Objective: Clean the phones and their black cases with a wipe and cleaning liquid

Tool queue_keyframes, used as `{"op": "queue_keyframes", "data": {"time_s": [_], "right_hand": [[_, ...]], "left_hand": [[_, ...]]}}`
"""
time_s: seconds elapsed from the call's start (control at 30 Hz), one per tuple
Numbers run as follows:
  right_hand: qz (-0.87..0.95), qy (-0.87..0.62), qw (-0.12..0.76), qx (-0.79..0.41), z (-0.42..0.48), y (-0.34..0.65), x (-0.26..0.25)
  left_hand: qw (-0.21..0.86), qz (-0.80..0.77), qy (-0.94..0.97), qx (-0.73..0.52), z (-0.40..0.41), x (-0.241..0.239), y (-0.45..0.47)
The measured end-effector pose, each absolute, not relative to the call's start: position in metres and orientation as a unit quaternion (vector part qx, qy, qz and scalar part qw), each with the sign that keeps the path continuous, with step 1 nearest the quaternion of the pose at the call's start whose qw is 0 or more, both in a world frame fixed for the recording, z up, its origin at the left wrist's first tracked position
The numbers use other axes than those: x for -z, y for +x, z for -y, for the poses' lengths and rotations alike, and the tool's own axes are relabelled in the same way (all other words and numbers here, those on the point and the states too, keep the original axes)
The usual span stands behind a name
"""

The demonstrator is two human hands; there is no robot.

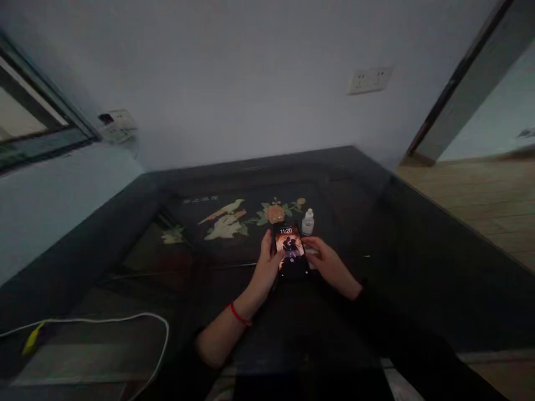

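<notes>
A smartphone (291, 266) with a lit lock screen reading 11:20 is held upright above the dark table. My left hand (265, 268), with a red cord on its wrist, is closed around the phone's left side, its thumb over the screen. My right hand (328, 263) grips the phone's right edge with bent fingers. Just beyond the phone stands a small clear bottle (308, 224) with a white cap. Something white, mostly hidden, shows under my right fingers; I cannot make it out.
The dark glossy table (343, 189) bears a bird-and-flower picture (228, 220) and meets the wall behind. A white cable (104, 320) and a yellow item (32, 338) lie at the lower left. Wall sockets (370, 80) are at the back, and a wooden floor (472, 189) lies to the right.
</notes>
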State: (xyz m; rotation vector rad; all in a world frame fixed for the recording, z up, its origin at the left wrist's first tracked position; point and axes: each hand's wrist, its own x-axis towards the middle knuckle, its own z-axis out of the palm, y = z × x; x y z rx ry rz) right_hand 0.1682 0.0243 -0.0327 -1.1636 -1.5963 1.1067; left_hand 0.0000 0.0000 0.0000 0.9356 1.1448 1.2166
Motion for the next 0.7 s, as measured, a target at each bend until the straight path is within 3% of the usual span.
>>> {"op": "queue_keyframes", "data": {"time_s": [0.7], "right_hand": [[0.644,-0.473,0.407,-0.442,-0.0289,0.1779,0.0389]], "left_hand": [[0.556,-0.498,0.424,-0.513,-0.0019,0.0065,-0.0004]]}}
